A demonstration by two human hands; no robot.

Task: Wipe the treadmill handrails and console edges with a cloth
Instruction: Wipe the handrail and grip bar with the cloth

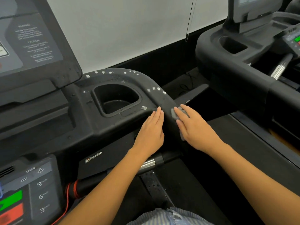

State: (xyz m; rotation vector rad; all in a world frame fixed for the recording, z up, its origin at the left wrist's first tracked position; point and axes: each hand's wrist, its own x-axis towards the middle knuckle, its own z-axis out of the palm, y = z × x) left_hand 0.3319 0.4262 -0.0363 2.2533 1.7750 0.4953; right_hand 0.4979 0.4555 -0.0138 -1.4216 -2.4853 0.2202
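Striped blue-and-white clothing (162, 216) fills the bottom edge, and both forearms reach up from it to the treadmill's black handrail (168, 101). The left hand (151, 129) lies flat on the rail's inner side, fingers straight and close together, holding nothing. The right hand (194, 129) presses a grey cloth (175, 113) onto the rail's top, fingers straight and slightly spread. The cloth shows under the forefinger and thumb and again below the palm.

Just beyond both sets of fingertips, white foam spots (153, 89) dot the rail's curve. More run along the rim behind the cup holder (116, 99), which sits ahead and left of the left fingertips.

The step in hand looks like wiping the handrail where it meets the console, with most of the foam not yet cleared. The next move likely calls for pushing the cloth forward past the fingertips and round the curve. It should be kept flat under steady pressure so that it follows the rounded edge.
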